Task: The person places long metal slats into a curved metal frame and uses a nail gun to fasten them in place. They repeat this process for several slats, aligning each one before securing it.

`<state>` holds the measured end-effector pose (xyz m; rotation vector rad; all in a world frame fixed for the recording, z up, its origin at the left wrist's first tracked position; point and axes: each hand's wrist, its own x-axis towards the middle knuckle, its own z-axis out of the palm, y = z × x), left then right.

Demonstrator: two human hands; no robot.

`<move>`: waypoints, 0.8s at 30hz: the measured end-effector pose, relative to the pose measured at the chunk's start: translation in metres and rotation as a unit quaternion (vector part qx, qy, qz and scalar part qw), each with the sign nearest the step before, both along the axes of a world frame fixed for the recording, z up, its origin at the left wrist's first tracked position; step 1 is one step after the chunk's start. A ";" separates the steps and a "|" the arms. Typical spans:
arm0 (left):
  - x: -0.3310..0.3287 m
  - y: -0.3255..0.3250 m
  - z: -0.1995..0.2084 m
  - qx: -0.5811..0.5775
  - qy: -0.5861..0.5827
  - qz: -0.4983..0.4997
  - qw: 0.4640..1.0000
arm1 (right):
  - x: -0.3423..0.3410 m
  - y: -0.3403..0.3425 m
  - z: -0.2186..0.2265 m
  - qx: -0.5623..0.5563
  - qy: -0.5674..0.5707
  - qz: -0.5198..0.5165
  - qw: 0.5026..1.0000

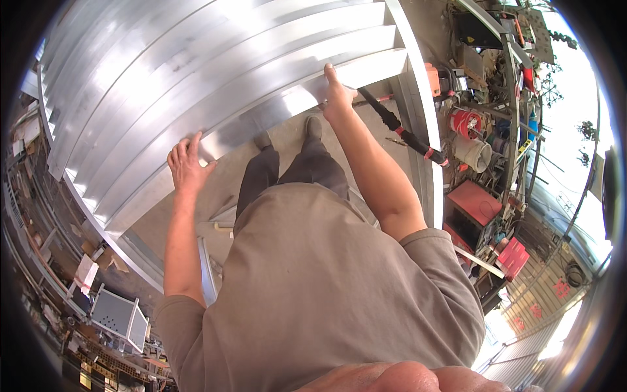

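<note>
A wide frame of shiny metal slats spreads in front of me. Its nearest slat [261, 118] runs across above my shoes. Toward the slat's left part, my left hand [188, 162] grips its edge, fingers on top and thumb toward me. Farther right, my right hand [337, 97] clasps the same slat, with its thumb laid over the upper face and the other fingers mostly hidden. A dark rod-like tool with red bands [401, 130] slants just right of my right hand.
The frame's pale side rail [428, 124] passes down my right side. Beyond it stand a red bucket [465, 123], a whitish bucket [473, 153] and a red cabinet [475, 202]. Cluttered shelving and a grey metal box [117, 317] are at the lower left.
</note>
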<state>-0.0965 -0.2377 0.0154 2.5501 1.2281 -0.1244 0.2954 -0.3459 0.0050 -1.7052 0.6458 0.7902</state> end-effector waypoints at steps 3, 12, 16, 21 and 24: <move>0.000 0.002 -0.002 -0.012 0.019 0.003 1.000 | 0.000 0.004 0.001 -0.006 -0.008 0.002 1.000; 0.001 0.004 0.000 -0.032 0.007 0.010 0.999 | -0.002 0.005 0.002 -0.032 -0.009 0.000 0.999; 0.002 0.003 0.002 -0.021 -0.019 0.006 1.000 | -0.003 0.005 0.002 -0.024 -0.016 -0.001 1.000; 0.003 0.003 0.002 -0.027 -0.024 0.013 0.999 | -0.003 0.007 0.002 -0.037 -0.016 -0.001 0.999; 0.004 0.002 0.001 -0.018 -0.027 0.013 0.999 | -0.003 0.006 0.001 -0.032 -0.018 -0.003 0.999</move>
